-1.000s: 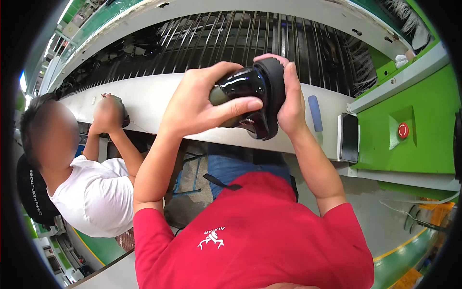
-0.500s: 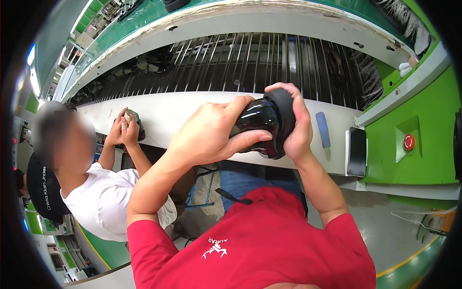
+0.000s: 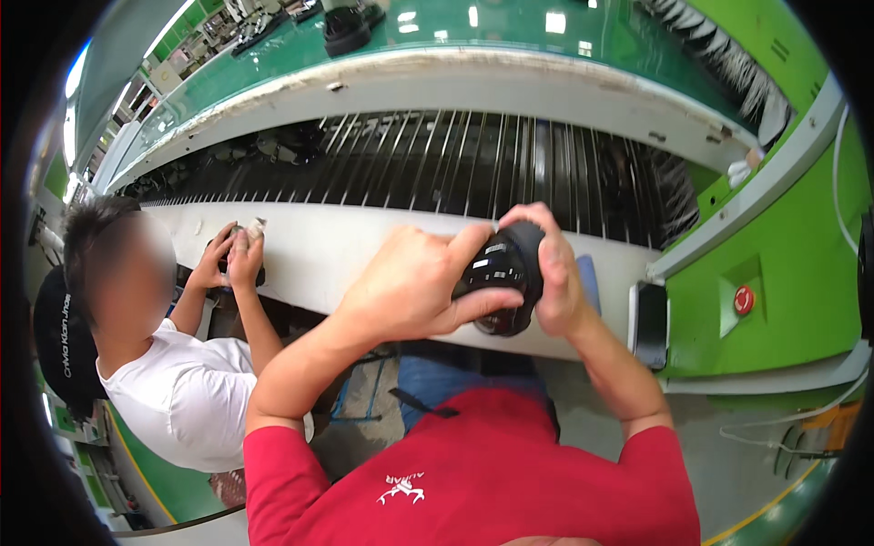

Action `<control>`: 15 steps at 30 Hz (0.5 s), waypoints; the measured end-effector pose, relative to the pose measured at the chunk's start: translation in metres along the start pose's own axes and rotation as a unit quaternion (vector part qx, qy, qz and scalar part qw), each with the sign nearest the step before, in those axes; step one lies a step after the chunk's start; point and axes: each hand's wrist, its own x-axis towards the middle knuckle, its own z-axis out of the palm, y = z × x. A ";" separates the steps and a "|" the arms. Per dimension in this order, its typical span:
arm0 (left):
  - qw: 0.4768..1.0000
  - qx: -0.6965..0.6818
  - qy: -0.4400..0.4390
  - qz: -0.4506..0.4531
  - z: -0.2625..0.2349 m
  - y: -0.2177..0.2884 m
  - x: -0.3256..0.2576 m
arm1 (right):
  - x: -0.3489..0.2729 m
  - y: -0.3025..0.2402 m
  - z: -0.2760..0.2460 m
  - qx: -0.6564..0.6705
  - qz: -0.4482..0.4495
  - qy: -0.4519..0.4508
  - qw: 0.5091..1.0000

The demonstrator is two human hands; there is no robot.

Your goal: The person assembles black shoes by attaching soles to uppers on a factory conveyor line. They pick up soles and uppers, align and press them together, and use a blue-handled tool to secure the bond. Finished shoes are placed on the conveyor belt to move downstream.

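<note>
A glossy black shoe [image 3: 499, 284] is held up between my two hands, over the near edge of the white ledge. My left hand [image 3: 414, 282] grips its shiny upper, thumb pressed along the near side. On the sole side, my right hand [image 3: 557, 282] wraps around the dark sole with its fingers over the top. The ends of several fingers and the inside of the shoe are hidden. Just right of my right hand, a blue stick-like piece [image 3: 588, 278] lies on the ledge, partly covered by that hand.
Beyond the white ledge [image 3: 309, 238] runs a conveyor of metal rollers [image 3: 437, 164], with dark shoes at its left. A green table [image 3: 510, 23] bears a black shoe [image 3: 349, 29]. At right stands a green machine panel with a red button [image 3: 744, 300]. A co-worker [image 3: 182, 382] sits at left.
The shoe has turned so that less of its sole edge shows. Both hands still hold it. The whole view has shifted, bringing more of the far green table into sight.
</note>
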 end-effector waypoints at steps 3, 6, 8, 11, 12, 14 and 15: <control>0.999 -0.038 0.022 0.002 0.000 -0.005 -0.008 | -0.001 -0.005 0.007 -0.017 -0.017 0.007 1.000; 0.990 -0.134 0.046 -0.005 0.006 -0.019 -0.022 | 0.000 -0.013 0.014 -0.090 -0.092 0.024 0.991; 0.977 -0.179 0.109 0.044 0.023 -0.036 -0.030 | -0.002 -0.008 0.020 -0.145 -0.176 0.040 0.973; 0.950 -0.256 0.177 -0.039 0.062 -0.049 -0.065 | -0.019 0.011 0.028 -0.216 -0.245 0.049 0.944; 0.931 -0.297 0.192 -0.083 0.077 -0.045 -0.076 | -0.025 0.020 0.032 -0.222 -0.257 0.054 0.939; 0.841 -0.473 0.153 -0.212 0.104 -0.033 -0.102 | -0.040 0.029 0.041 -0.230 -0.259 0.059 0.936; 0.771 -0.568 0.161 -0.238 0.103 -0.018 -0.106 | -0.047 0.031 0.046 -0.232 -0.264 0.056 0.935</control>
